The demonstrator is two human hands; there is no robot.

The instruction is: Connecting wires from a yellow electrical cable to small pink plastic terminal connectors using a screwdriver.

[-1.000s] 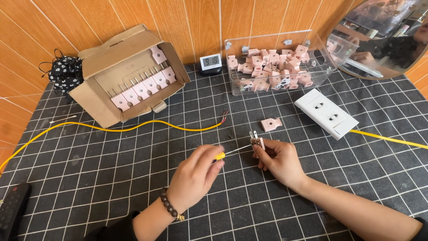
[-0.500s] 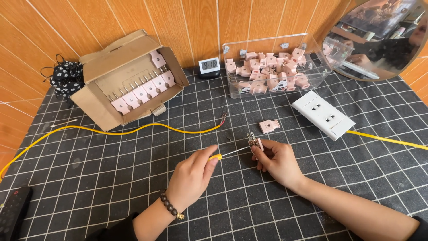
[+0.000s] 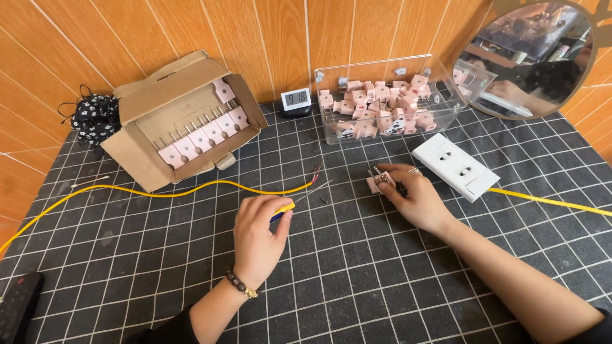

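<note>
Left hand (image 3: 258,239) gripping screwdriver (image 3: 294,202); right hand (image 3: 413,197) clasping, seemingly, pink plug (image 3: 380,183).

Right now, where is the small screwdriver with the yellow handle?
In the head view, the screwdriver is in the left hand, near the centre of the black grid mat, just below the bare end of the yellow cable.

Open cardboard box (image 3: 185,121) is being kept at the table's (image 3: 357,280) back left, plugs lying inside. Small clock (image 3: 296,100) is sitting to its right, against the wall. Clear bin (image 3: 389,105) of plugs is standing right of the clock. Wall socket plate (image 3: 454,167) is lying before the bin. Cable (image 3: 159,193) is running before the box.
</note>
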